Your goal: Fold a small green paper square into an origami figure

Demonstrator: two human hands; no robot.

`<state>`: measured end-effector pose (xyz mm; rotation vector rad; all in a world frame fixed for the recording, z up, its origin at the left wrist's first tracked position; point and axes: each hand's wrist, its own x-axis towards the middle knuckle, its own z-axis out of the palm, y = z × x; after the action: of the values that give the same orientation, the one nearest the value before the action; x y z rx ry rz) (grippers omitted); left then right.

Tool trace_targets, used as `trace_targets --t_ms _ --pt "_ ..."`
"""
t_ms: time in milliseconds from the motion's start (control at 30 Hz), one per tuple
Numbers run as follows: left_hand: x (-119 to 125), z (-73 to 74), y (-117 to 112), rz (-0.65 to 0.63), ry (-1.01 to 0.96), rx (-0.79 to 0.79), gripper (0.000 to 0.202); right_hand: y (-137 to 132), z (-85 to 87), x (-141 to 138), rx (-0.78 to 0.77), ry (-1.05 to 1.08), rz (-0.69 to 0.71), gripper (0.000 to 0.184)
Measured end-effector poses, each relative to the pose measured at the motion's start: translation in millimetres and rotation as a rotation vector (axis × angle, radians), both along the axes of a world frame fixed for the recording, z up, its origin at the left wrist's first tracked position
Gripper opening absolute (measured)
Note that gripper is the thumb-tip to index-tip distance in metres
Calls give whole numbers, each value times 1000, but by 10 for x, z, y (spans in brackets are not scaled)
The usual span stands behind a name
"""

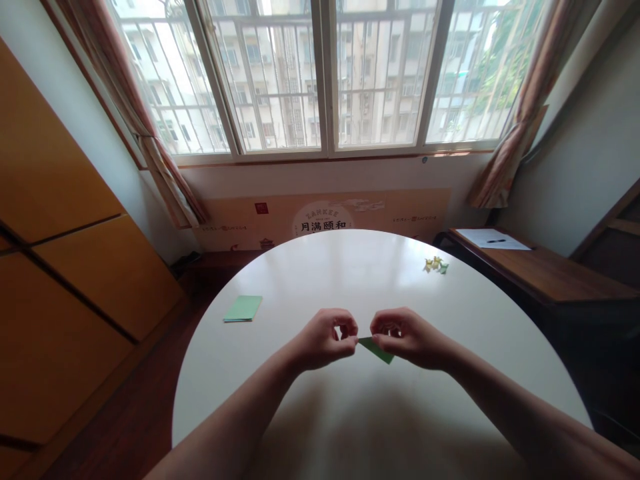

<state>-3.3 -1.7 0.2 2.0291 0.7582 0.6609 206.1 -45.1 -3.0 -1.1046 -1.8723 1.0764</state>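
A green sheet of folded paper [379, 350], triangular in outline, is held above the white table. My left hand [327, 339] pinches its left corner between thumb and fingertips. With thumb and curled fingers, my right hand [407, 339] grips the upper edge, covering part of the sheet. One point of the paper hangs down below the right thumb. How the hidden part is folded I cannot see.
On the round white table [320, 280] lies a stack of light green paper [243, 308] at the left. Several small folded paper pieces [436, 265], yellow and green, sit at the back right. Beyond the table, a wooden desk [555, 270] bears a white sheet [490, 239] with a pen.
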Motion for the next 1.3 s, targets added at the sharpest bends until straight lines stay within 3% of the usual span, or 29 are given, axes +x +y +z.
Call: trace_targets --t_ms 200,367,600,767,900,1033,1133,1200,1233,1300 --pt "-80 14 105 36 -61 -77 3 62 -15 75 -75 101 1 7" --pt "-122 -1 203 150 -160 -122 10 122 -1 157 -123 190 -22 20" --pt "1 14 34 193 -126 -81 23 129 -32 135 -162 211 -18 22" --pt "61 40 -74 163 -44 -53 17 110 -68 58 -159 172 -12 23" --pt "75 4 -40 197 -41 -120 19 109 -121 59 -87 163 -63 27" --pt "61 -33 38 303 -104 -241 24 120 -93 67 95 99 -259 28" --pt "45 -33 67 378 -174 -303 26 -13 120 14 399 23 -398 14" --pt "35 -33 74 417 -221 -324 29 -249 297 1 662 52 -401 5" --pt "30 -35 78 434 -241 -331 31 -413 355 21 767 72 -385 11" --pt "24 -48 87 463 -274 -341 36 -804 346 133 884 73 -330 19"
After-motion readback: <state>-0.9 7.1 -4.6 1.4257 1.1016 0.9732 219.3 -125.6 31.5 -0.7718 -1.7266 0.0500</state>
